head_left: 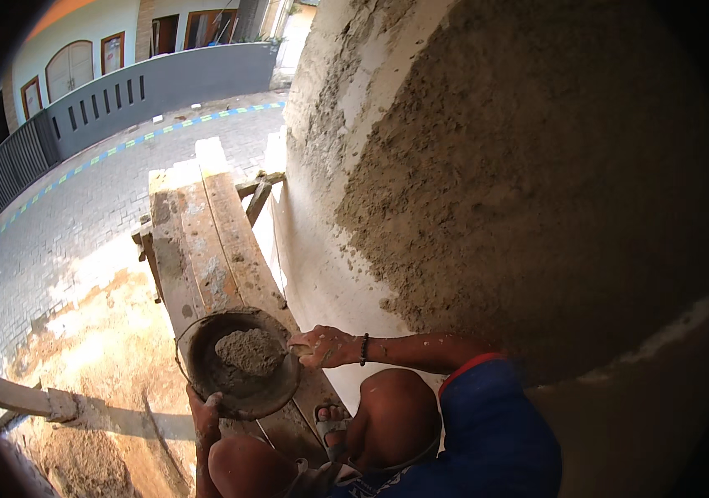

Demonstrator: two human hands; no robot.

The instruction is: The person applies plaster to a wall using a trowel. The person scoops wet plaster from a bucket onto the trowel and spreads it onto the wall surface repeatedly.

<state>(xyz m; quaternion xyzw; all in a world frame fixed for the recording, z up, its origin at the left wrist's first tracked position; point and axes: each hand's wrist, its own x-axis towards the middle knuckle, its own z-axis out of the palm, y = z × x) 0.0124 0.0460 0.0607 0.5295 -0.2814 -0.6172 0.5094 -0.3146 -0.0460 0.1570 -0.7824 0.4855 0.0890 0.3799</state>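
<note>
A dark round bucket [198,365] stands on the wooden planks with grey wet mortar [250,350] heaped inside it. My left hand [207,411] closes on its near left rim, the thumb over the edge. At the right side of the bucket, my right hand [327,347] is wrapped round the handle of a trowel [297,349]. The trowel's blade reaches into the bucket and is hidden, seemingly under the mortar. To my right rises a wall [470,191] with rough, dark fresh mortar over much of it and a paler bare strip on its left.
I crouch on a narrow scaffold of planks [213,241], with a wooden brace [260,202] beside the wall. A wooden beam [18,394] crosses at the lower left. Below lie sandy ground [114,332] and a paved street [114,195], with a grey fence [172,75] beyond.
</note>
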